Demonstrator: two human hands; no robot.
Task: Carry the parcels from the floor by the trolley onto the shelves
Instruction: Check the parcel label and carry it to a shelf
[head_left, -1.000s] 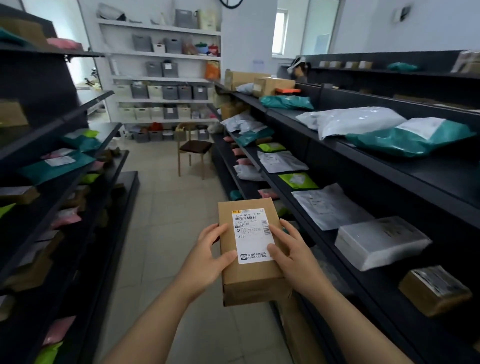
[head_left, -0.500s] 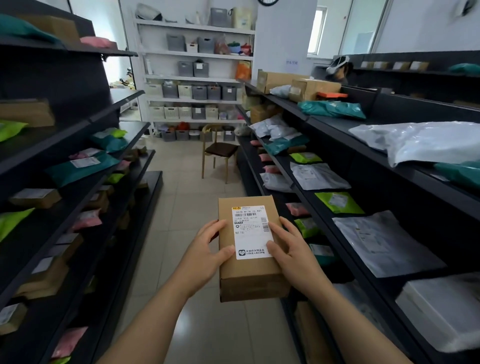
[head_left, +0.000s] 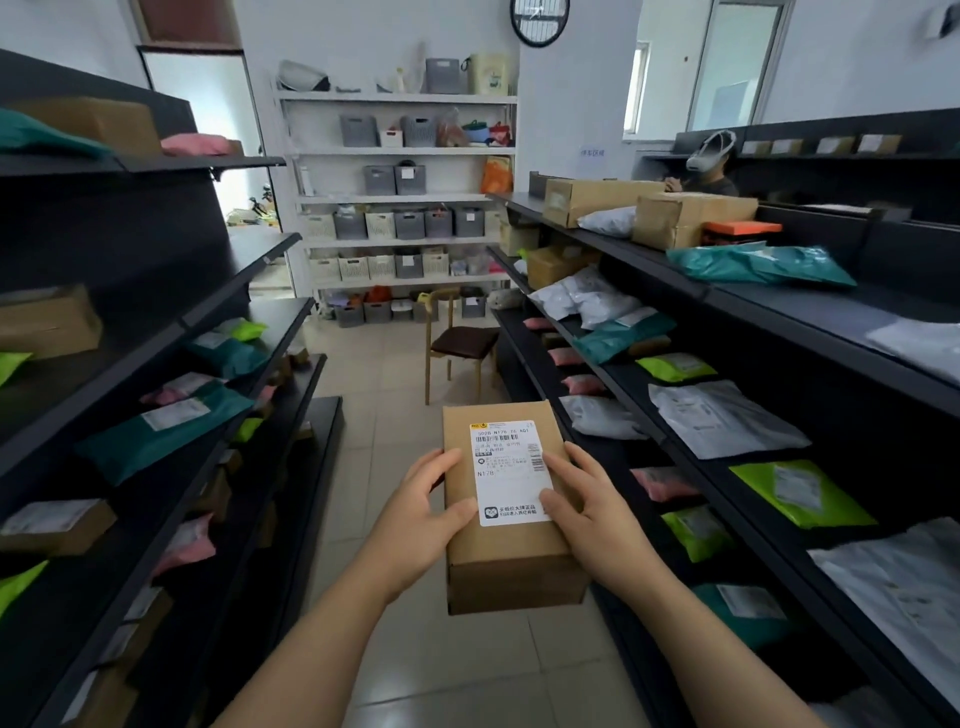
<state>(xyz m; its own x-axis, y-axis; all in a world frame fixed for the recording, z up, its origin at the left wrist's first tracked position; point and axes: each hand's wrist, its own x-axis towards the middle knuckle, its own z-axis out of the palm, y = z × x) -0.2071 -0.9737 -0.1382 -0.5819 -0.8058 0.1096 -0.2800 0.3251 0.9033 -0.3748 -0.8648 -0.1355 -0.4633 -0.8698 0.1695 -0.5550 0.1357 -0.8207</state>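
The left hand (head_left: 423, 512) gripped the box (head_left: 511, 506) from its left side, thumb laid on top at the edge of the label (head_left: 510, 472), fingers curled under and hidden. The right hand (head_left: 589, 512) clasped the opposite side, thumb on the label's lower corner, its fingers along the right edge and partly hidden beneath. The box sat in the air at chest height, in the middle of the aisle, over the floor (head_left: 395, 405), well apart from either rack. Its long axis ran away from the holder, down the aisle toward the chair (head_left: 460, 345); the labelled face looked up, the near end face turned toward the holder. The label's small print was too blurred to read beyond a barcode and a few characters.

The left shelves (head_left: 156, 343) and right shelves (head_left: 727, 306) both carried parcels, cut off by the picture's edges; lower tiers fell into shadow. Behind the right rack a person (head_left: 709, 166) showed only from the shoulders up, wearing a headset. White back shelves (head_left: 400, 150) held grey bins.
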